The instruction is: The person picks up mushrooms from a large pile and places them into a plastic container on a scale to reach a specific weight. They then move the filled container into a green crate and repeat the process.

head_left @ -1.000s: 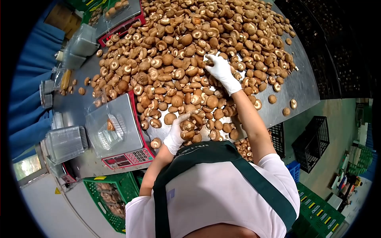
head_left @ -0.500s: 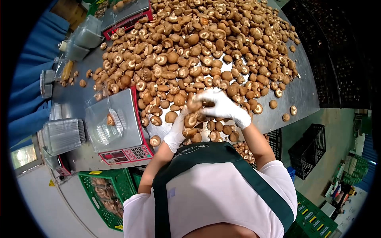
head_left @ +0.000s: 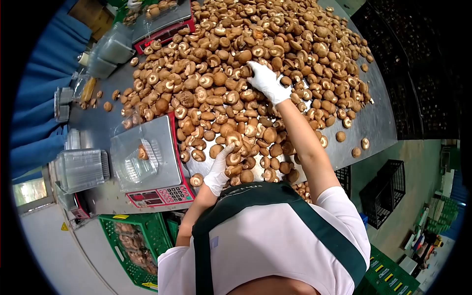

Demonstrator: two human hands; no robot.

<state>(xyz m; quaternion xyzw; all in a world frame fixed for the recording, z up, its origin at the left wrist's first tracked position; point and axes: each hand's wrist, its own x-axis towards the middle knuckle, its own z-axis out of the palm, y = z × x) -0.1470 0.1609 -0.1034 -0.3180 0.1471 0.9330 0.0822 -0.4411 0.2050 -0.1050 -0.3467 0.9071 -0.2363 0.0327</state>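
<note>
A big heap of brown shiitake mushrooms [head_left: 216, 78] spreads over the metal table. My left hand [head_left: 217, 172], in a white glove, is at the near edge of the heap, its fingers curled around a shiitake mushroom [head_left: 234, 139]; other mushrooms press close against it and partly hide the fingers. Farther in, my right hand [head_left: 268, 82], also gloved in white, reaches over the heap. Its thumb and fingers close about another mushroom [head_left: 245, 72], with the fingertips partly out of sight.
To the left a scale [head_left: 147, 157] with a red frame bears a clear plastic tray [head_left: 140, 164] with one mushroom piece. Stacked clear trays [head_left: 81, 169] stand beside it. A second scale [head_left: 164, 29] is at the back left. Green crates [head_left: 132, 246] and black crates [head_left: 383, 191] sit below the table.
My right hand has left the spot beside my left hand and moved forward into the heap. My left hand stays near the table's front with mushrooms at its fingers.
</note>
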